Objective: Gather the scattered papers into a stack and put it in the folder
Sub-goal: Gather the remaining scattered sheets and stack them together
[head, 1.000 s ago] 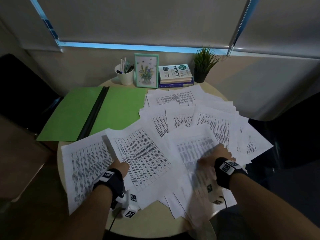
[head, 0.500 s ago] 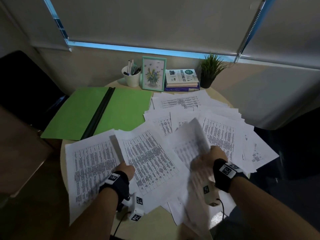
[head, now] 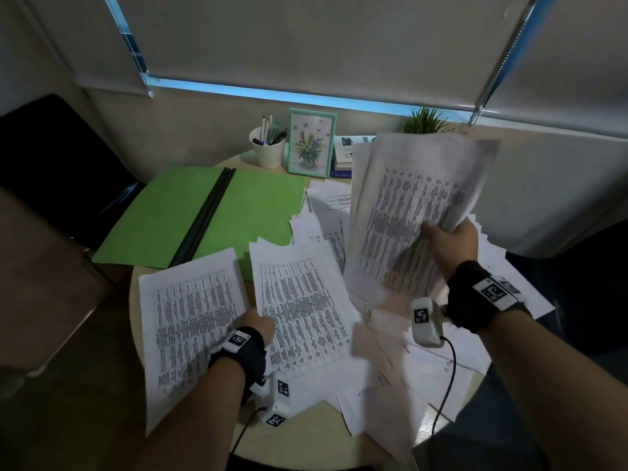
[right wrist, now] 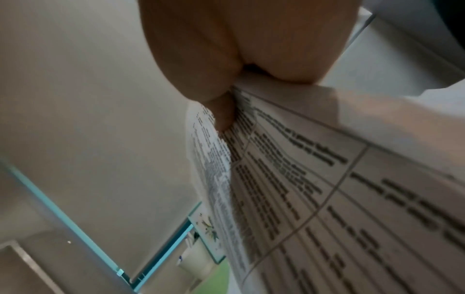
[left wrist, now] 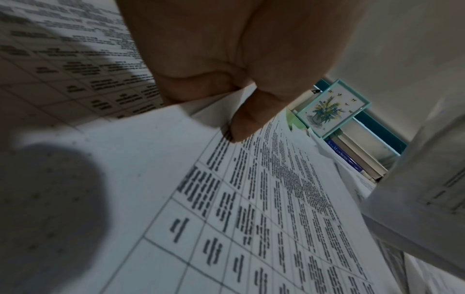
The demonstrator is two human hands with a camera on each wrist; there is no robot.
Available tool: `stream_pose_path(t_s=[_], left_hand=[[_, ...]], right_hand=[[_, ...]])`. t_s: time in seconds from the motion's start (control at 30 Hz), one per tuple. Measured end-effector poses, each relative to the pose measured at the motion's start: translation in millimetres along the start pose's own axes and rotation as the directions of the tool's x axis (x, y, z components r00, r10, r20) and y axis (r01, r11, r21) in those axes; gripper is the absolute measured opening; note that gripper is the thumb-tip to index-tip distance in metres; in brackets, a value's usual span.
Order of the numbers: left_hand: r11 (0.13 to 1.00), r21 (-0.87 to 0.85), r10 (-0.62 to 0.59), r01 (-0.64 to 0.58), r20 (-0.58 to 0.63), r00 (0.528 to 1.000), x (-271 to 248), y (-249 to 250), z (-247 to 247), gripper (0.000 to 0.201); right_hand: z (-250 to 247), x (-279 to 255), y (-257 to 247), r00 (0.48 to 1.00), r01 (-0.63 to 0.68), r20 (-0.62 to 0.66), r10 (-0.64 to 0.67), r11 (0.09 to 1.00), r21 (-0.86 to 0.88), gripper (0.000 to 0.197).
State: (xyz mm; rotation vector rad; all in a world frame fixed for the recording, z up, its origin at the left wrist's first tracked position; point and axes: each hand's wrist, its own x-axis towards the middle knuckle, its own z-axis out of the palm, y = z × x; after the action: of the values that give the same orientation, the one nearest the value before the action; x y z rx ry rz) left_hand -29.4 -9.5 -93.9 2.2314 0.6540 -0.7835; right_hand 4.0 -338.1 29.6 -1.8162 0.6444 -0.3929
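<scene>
White printed sheets (head: 438, 362) lie scattered over a round table. My right hand (head: 448, 237) grips a bundle of sheets (head: 411, 212) and holds it raised and tilted above the right side of the table; the right wrist view shows the thumb (right wrist: 221, 113) pinching the paper (right wrist: 314, 189). My left hand (head: 260, 322) pinches the edge of a sheet (head: 302, 307) lying near the front, thumb (left wrist: 247, 119) on top of it (left wrist: 251, 208). An open green folder (head: 258, 205) with a black spine lies flat at the back left.
A white pen cup (head: 267, 147), a framed flower picture (head: 311, 142), stacked books (head: 343, 154) and a small potted plant (head: 424, 120) stand along the table's far edge by the wall. A dark chair (head: 57, 158) stands at the left. Another printed sheet (head: 190, 321) overhangs the front left rim.
My right hand has lifted the bundle of sheets from the table up and to the right, now tilted in the air. My left hand stays on the front sheet.
</scene>
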Motion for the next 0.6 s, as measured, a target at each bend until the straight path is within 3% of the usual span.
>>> stream_pose_path(t_s=[0.17,0.4,0.6], left_hand=[[1.0,-0.017,-0.009,0.009,0.007,1.0,-7,2,-4,0.05],[0.998,-0.054,-0.022,0.022,0.007,1.0,-12,3,-1,0.059],[0.993,-0.107,-0.042,0.041,0.0,0.999,-10,1,0,0.055]], right_hand=[[2,2,-24,0.993,0.023,0.114,-0.035,0.994,0.107,0.029],[13,-5,-32,0.974,0.006,0.223,-0.043,0.987,0.163,0.019],[22,-16,-21,0.925,0.008,0.381,-0.01,1.0,0.007,0.027]])
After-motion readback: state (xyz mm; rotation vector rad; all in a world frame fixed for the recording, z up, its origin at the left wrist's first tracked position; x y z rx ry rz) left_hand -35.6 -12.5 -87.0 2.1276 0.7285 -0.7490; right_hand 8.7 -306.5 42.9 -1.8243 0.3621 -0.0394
